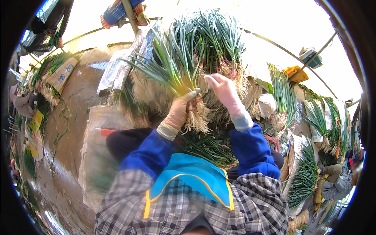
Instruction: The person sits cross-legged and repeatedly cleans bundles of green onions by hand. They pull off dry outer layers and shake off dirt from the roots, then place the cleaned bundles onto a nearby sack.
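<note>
My left hand (179,108), in a thin pale glove, is closed around a bunch of green onions (176,73); their leaves fan up to the left and their pale roots hang below the fist. To its right my right hand (221,88), also gloved, is raised with bent fingers close together near the hanging roots; whether something thin is between the fingertips cannot be told. Beyond both hands stands a large heap of green onions (218,38), leaves up and long dry roots facing me. More onions with green leaves (205,147) lie in my lap area, below the hands.
A woven plastic sack (98,141) lies at my left on the wet brown floor (70,117). White sacks (114,69) lean by the heap. Further onion bundles (282,100) stand at the right, with others (305,173) lying lower. A person (337,182) sits far right, another (23,101) far left.
</note>
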Demonstrator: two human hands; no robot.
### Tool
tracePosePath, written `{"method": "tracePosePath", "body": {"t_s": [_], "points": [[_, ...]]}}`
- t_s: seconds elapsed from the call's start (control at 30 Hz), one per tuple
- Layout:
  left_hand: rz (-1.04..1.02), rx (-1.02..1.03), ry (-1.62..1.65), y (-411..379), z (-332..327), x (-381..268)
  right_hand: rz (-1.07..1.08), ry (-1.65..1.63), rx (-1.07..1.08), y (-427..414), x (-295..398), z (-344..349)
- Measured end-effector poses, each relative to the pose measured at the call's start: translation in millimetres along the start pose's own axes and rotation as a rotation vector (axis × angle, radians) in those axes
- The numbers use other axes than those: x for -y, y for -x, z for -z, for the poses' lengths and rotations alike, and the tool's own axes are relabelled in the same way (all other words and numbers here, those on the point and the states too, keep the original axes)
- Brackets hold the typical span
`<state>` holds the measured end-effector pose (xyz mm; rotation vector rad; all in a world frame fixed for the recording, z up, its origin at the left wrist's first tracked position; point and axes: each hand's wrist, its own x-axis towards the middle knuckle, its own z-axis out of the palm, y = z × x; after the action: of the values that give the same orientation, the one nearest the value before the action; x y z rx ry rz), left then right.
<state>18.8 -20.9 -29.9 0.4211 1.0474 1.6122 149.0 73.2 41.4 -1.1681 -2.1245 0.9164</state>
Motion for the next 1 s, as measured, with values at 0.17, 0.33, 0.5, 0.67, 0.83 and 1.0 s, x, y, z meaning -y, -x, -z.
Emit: {"method": "tracePosePath", "body": {"t_s": [0.17, 0.33, 0.5, 0.67, 0.83, 1.0], "points": [[0.019, -0.083, 0.005, 5, 3, 4, -0.259, -0.758, 0.288, -22, -11, -52], [-0.027, -0.140, 0.072, 4, 3, 5, -0.473, -1.039, 0.181, -16, -26, -77], [-0.013, -0.065, 0.059, 3, 9, 8, -0.227, -0.871, 0.213, -8, -20, -73], [-0.112, -0.018, 0.367, -10, 9, 5, -0.333, -1.320, -0.062, 11, 11, -55], [0.067, 0.071, 0.405, -1, 36, 2, 0.179, -1.397, -0.481, 1, 5, 33], [0.211, 0.208, 0.565, 4, 60, 6, -0.123, -0.688, 0.188, 17, -23, 9]]}}
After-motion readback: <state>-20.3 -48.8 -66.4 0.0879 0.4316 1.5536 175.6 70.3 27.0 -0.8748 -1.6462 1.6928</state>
